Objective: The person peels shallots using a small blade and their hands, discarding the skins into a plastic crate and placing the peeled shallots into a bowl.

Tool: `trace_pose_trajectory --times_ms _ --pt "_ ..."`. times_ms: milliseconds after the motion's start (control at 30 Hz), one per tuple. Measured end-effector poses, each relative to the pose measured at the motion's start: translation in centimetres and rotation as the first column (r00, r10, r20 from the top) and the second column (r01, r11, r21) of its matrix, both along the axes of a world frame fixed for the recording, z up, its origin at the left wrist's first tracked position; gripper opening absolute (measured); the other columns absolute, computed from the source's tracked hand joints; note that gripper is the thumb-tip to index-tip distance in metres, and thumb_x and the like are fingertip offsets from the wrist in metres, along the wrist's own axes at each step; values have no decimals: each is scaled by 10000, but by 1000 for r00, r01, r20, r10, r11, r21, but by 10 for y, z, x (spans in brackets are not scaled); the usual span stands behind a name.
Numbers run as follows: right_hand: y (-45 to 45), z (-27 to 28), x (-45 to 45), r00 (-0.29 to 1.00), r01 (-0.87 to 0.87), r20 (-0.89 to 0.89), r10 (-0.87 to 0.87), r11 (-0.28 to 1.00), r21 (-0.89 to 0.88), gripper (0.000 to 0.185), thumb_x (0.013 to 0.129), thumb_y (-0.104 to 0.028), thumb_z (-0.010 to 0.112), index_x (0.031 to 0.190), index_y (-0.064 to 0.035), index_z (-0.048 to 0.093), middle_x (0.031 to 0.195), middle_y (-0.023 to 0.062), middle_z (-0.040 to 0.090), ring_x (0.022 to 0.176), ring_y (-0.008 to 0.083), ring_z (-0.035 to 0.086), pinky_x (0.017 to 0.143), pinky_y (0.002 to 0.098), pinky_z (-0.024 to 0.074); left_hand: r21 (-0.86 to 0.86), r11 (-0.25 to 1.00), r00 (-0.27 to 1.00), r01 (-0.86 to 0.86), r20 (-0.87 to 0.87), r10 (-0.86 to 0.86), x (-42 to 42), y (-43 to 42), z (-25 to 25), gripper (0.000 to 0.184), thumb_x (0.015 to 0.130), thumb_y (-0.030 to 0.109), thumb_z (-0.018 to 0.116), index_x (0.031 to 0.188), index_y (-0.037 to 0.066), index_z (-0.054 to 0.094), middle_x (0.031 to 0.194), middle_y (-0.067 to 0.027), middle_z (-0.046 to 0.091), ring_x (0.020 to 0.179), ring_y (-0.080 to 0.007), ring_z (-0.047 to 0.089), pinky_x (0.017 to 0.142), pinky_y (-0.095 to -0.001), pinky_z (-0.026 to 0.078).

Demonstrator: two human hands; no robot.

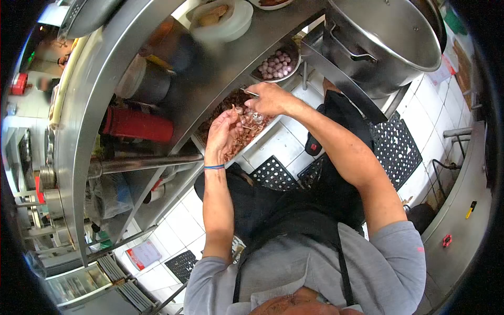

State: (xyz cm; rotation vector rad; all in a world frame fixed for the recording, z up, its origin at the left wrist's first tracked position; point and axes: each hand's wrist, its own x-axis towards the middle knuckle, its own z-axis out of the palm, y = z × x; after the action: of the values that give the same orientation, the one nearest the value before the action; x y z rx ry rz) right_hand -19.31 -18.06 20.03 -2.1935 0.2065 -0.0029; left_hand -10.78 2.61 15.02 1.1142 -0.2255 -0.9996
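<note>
Above the bin of skins, left hand pinching something small — hard to name, right hand gripping a half-hidden blade — bowl of purplish bulbs beyond the bin

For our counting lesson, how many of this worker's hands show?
2: the left hand over the peelings, and the right hand beside it, nearer the bowl.
</note>
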Motion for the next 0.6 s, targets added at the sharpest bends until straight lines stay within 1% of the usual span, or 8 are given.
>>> trace_pose_trajectory --times_ms 33,133,233,267,300,400,467,600 --pt "1 -1 1 1000 13 22 -14 999 41 457 827 -289 661 1158 24 633 1079 271 649 1088 350 614 931 392 480 -35 999 1000 -3 -2 3 -4 0 5 121 918 60 524 1020 27 580 921 -31 578 770 -143 556 701 -283 493" --pt "6 -10 4 999 -40 30 31 922 386 526 778 -312 743 1137 55 632 1006 221 685 957 266 662 836 351 512 -109 994 1000 -2 4 3 -14 -9 18 78 924 72 562 983 20 562 940 -46 589 788 -146 561 716 -286 492" --pt "15 -20 8 992 -126 80 97 815 566 467 770 -250 769 1099 57 642 896 145 694 782 182 651 698 314 523 -121 993 999 -17 46 23 -15 -13 18 139 926 76 580 1040 5 547 984 -64 604 822 -152 586 734 -289 509" --pt "20 -24 8 995 -75 92 25 794 604 363 786 -193 759 1031 54 656 806 87 679 662 134 621 592 287 510 -126 991 996 -38 71 47 -16 -14 18 171 924 66 581 1073 -6 536 1008 -74 610 830 -153 594 748 -285 514" --pt "20 -26 9 997 -56 75 14 807 587 326 793 -180 750 1005 51 662 786 83 675 648 132 617 577 284 506 -130 990 993 -60 95 73 -17 -13 17 205 921 56 581 1105 -17 526 1031 -84 615 838 -154 603 763 -282 518" --pt "24 -28 12 999 3 27 -22 815 580 241 811 -153 730 936 45 675 739 78 665 612 127 608 538 277 498 -85 985 921 -151 349 171 -15 -15 12 246 897 4 612 1116 -14 501 1028 -84 614 866 -133 607 761 -253 522" --pt "28 -25 12 999 45 -6 -54 776 630 219 815 -153 723 899 44 680 725 84 666 592 125 604 524 276 495 -74 985 898 -157 403 174 -16 -14 12 261 886 1 633 1109 -8 497 1025 -80 615 866 -116 603 751 -235 520" --pt "33 -26 14 991 124 -26 -129 857 501 198 843 -156 693 861 41 683 673 92 658 554 130 596 512 302 496 -32 990 875 -137 465 136 -14 -11 4 275 880 8 649 1117 1 510 1008 -63 618 856 -98 601 748 -221 518"
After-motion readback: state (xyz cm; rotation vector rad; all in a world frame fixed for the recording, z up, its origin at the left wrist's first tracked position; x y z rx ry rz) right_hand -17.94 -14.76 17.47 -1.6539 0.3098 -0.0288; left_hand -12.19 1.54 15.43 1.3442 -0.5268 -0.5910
